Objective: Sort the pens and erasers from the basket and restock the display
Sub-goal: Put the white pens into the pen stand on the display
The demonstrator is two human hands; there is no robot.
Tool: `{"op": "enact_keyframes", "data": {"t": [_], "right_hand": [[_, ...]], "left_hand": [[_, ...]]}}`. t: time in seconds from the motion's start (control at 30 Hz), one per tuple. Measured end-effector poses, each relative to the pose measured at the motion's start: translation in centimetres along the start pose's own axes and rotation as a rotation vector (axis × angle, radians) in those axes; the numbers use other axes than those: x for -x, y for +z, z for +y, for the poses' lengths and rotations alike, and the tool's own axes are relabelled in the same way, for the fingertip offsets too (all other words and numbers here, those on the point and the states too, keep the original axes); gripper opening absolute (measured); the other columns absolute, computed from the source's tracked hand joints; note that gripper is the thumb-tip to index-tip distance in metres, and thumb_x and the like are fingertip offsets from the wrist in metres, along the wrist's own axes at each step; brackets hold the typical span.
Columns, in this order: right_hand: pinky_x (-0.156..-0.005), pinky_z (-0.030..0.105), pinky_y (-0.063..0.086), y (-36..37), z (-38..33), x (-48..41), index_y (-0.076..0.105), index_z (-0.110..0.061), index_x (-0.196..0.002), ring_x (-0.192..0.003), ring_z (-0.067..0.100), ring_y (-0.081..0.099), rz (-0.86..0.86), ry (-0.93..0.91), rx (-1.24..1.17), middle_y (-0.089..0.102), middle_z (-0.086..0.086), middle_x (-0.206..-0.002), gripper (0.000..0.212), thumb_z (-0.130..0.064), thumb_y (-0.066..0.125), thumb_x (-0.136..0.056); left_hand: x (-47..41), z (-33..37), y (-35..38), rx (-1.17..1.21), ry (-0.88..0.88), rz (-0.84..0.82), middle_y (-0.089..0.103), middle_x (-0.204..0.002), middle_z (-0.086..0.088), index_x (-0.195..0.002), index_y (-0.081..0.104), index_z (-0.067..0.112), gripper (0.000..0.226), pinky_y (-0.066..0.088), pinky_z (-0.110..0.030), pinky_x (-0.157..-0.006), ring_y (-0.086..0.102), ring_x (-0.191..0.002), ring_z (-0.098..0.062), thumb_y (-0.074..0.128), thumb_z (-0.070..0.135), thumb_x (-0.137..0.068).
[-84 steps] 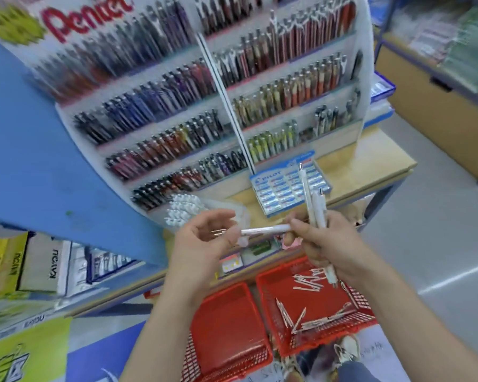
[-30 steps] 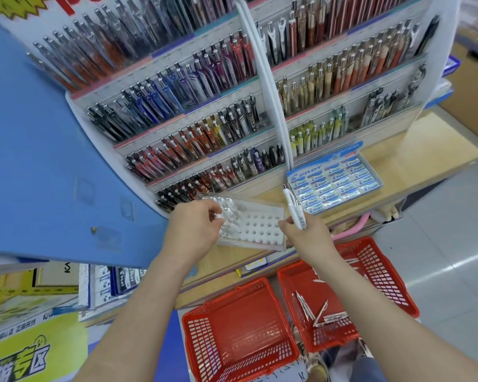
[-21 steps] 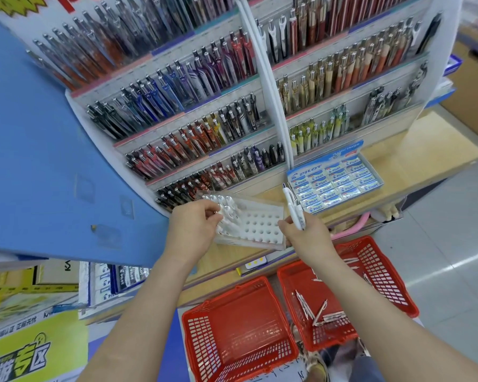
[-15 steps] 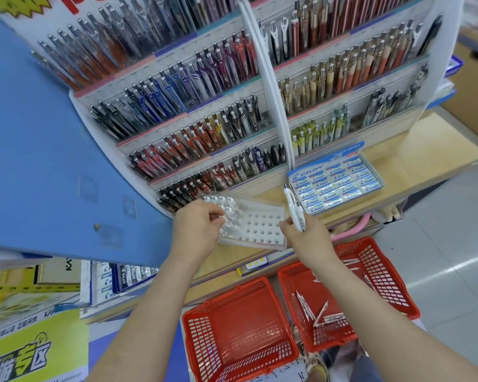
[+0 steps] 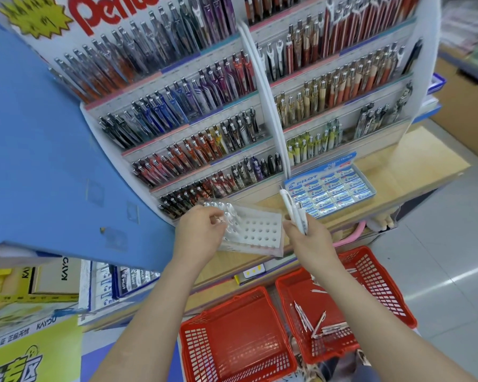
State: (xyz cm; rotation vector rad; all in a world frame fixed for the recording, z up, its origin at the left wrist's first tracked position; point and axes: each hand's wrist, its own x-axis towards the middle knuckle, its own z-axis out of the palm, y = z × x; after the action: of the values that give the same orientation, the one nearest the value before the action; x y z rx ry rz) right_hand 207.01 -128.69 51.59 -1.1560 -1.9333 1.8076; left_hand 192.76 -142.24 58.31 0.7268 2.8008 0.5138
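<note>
Stationery-shop fixtures fill the view, with a wooden counter (image 5: 414, 158) across the middle and grey floor (image 5: 453, 271) to the right. At the far left a blue panel (image 5: 53, 150) slants over the counter's left end and hides what lies under it. Below it sit yellow signs (image 5: 25, 354) and boxed stock (image 5: 122, 279).

Along the counter's back edge rises the tiered pen display (image 5: 381, 135), its rows packed tight and split by a white divider (image 5: 265, 106). Just in front of its lowest row, near the counter's front edge, is a white pen holder (image 5: 260, 232), tilted; I cannot tell whether it rests on the wood.

The left hand (image 5: 199, 232) is at the holder's left end, its fingers curled and pinching the top of one of the standing pens (image 5: 231, 213) that fill the left holes. The holes toward the right are open. Just beside the holder's right edge, the right hand (image 5: 309, 241) grasps a bundle of white pens (image 5: 293, 210) upright, fingers closed round them.

Behind that bundle a blue eraser box (image 5: 320, 168) lies against the display's foot, and bare wood stretches from it to the counter's right corner. A pink curved thing (image 5: 351, 235) shows below the front edge.

On the floor below stand two red baskets side by side. The left basket (image 5: 196, 348) shows its mesh floor. The right basket (image 5: 378, 285) holds loose pens (image 5: 318, 323), partly hidden by the right forearm.
</note>
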Motion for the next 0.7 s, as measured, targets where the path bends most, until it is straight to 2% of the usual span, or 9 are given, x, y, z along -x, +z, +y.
{"op": "enact_keyframes", "data": {"t": [0.07,0.13,0.2,0.27,0.37,0.43,0.53,0.63,0.7], "right_hand": [[-0.052,0.027,0.041,-0.8,-1.5,0.8,0.062,-0.023,-0.078,-0.047,0.004,0.045,-0.086,-0.037,-0.044,0.048,-0.01,-0.051,0.015,-0.022,0.058,-0.092],[-0.052,0.024,0.042,-1.3,-2.6,1.5,0.069,-0.017,-0.089,-0.045,-0.001,0.046,-0.192,-0.08,-0.033,0.052,-0.011,-0.051,0.011,-0.023,0.06,-0.092],[-0.052,0.024,0.042,-1.6,-3.3,2.0,0.071,-0.018,-0.095,-0.052,0.002,0.051,-0.256,-0.145,0.001,0.061,-0.003,-0.062,0.011,-0.023,0.063,-0.09],[-0.055,0.029,0.039,-1.7,-3.4,2.2,0.07,-0.017,-0.09,-0.057,0.01,0.05,-0.257,-0.205,0.065,0.063,0.006,-0.066,0.01,-0.026,0.067,-0.087],[-0.051,0.023,0.032,-1.7,-3.3,2.3,0.065,-0.019,-0.076,-0.05,0.002,0.039,-0.221,-0.256,0.128,0.051,-0.009,-0.053,0.014,-0.029,0.07,-0.085],[-0.049,0.018,0.032,-1.5,-3.3,2.3,0.068,-0.02,-0.078,-0.047,0.0,0.041,-0.217,-0.233,0.064,0.05,-0.014,-0.05,0.012,-0.029,0.07,-0.085],[-0.046,0.017,0.035,-1.2,-3.1,2.1,0.068,-0.014,-0.075,-0.044,0.002,0.045,-0.154,-0.169,-0.047,0.054,-0.005,-0.05,0.019,-0.029,0.067,-0.087],[-0.039,0.015,0.032,-1.0,-2.3,1.4,0.059,-0.016,-0.06,-0.033,0.003,0.039,-0.04,-0.062,-0.135,0.046,-0.004,-0.037,0.03,-0.024,0.066,-0.088],[-0.04,0.02,0.032,-0.7,-1.2,0.8,0.054,-0.015,-0.061,-0.035,0.007,0.039,-0.012,0.019,-0.182,0.044,-0.003,-0.04,0.032,-0.024,0.065,-0.089]], "left_hand": [[0.5,1.0,-0.7,0.168,-0.005,0.028,0.066,-0.084,0.011,-0.097,0.072,0.023,0.014,0.048,-0.026,-0.07,0.057,-0.072,-0.006,0.062,0.025,-0.088],[1.1,2.6,-1.5,0.458,-0.031,-0.035,0.068,-0.077,0.008,-0.093,0.072,0.019,0.014,0.052,-0.027,-0.064,0.058,-0.063,-0.004,0.06,0.027,-0.09],[1.7,4.1,-2.3,0.705,-0.078,-0.165,0.067,-0.072,-0.001,-0.095,0.071,0.012,0.021,0.05,-0.025,-0.053,0.054,-0.055,-0.008,0.058,0.029,-0.092],[2.0,4.8,-2.7,0.841,-0.1,-0.241,0.063,-0.067,-0.007,-0.095,0.069,0.006,0.024,0.047,-0.023,-0.049,0.053,-0.053,-0.012,0.059,0.027,-0.091],[2.2,4.7,-2.9,0.892,-0.116,-0.263,0.062,-0.064,-0.009,-0.089,0.068,0.001,0.016,0.048,-0.023,-0.05,0.054,-0.053,-0.015,0.065,0.017,-0.087],[2.3,4.1,-3.1,0.883,-0.129,-0.258,0.066,-0.066,-0.011,-0.087,0.069,0.003,0.008,0.051,-0.024,-0.054,0.059,-0.056,-0.016,0.067,0.011,-0.085],[2.4,2.9,-3.3,0.881,-0.165,-0.177,0.069,-0.07,-0.013,-0.088,0.07,0.007,0.005,0.055,-0.024,-0.06,0.065,-0.062,-0.018,0.067,0.005,-0.084],[1.9,1.3,-3.7,0.852,-0.202,-0.047,0.069,-0.066,-0.009,-0.086,0.07,0.009,0.009,0.054,-0.022,-0.059,0.065,-0.059,-0.017,0.065,0.001,-0.085],[1.3,0.3,-3.7,0.772,-0.196,0.029,0.067,-0.063,-0.004,-0.082,0.07,0.015,0.015,0.055,-0.026,-0.061,0.062,-0.057,-0.017,0.066,0.001,-0.084]]}}
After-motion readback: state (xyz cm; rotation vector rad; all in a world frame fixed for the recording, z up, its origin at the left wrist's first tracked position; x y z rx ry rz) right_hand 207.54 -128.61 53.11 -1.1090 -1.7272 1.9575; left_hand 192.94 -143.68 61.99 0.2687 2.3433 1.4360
